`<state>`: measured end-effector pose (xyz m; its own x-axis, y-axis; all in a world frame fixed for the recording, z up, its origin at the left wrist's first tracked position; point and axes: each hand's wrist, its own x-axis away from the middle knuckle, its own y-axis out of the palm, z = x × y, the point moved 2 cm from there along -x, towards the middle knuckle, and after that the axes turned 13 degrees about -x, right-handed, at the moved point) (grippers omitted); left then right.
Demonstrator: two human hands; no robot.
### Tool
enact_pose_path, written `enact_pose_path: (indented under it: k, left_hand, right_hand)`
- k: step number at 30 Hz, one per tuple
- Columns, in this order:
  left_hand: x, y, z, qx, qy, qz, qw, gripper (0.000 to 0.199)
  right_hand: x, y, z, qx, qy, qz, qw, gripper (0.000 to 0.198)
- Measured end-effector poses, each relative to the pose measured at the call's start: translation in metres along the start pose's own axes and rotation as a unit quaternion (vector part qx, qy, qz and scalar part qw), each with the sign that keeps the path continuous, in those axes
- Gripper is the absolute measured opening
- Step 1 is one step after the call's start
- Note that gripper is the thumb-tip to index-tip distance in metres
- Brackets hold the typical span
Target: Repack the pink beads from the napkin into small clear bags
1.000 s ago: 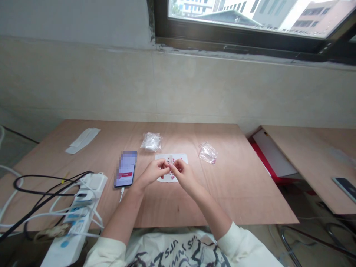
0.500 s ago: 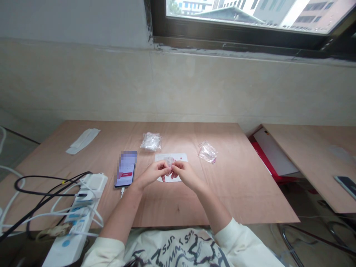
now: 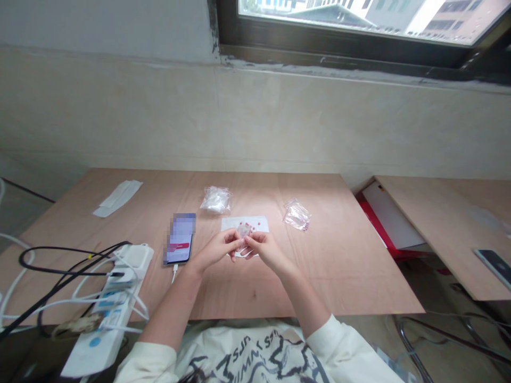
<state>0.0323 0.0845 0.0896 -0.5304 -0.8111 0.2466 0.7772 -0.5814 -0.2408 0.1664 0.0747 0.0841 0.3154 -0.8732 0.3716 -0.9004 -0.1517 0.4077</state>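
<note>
Between my two hands is a small clear plastic bag (image 3: 244,229), held over a white sheet of paper (image 3: 261,222). My left hand (image 3: 224,244) pinches the bag's left side with thumb and fingers. From the other side, my right hand (image 3: 259,244) closes its fingertips on the same bag. Several small red pieces (image 3: 252,224) lie on the sheet just beyond my fingers; their exact kind is too small to tell. My fingers hide part of the bag and the near part of the sheet.
Behind the sheet sits a pile of clear bags (image 3: 216,200). More clear bags (image 3: 297,215), with red bits, lie to the right. A plugged-in phone (image 3: 179,239) is left of my hands. A power strip (image 3: 115,303) with tangled cables fills the near left. White strips (image 3: 118,198) lie far left.
My hands stay together on the bag, with small finger shifts. More of the red pieces on the sheet show now. The whole view has shifted slightly.
</note>
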Motion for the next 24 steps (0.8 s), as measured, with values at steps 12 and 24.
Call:
enact_pose_path:
  k: [12,24]
  left_hand:
    - [-0.011,-0.006,-0.004,-0.28,0.002,0.089,0.956,0.02]
    - [0.001,-0.019,0.019,-0.255,0.02,0.051,0.965,0.041]
  right_hand:
    - [-0.008,0.0,0.0,0.233,-0.013,0.092,0.968,0.017]
    - [0.007,0.025,-0.015,0.412,-0.209,0.099,0.881,0.018]
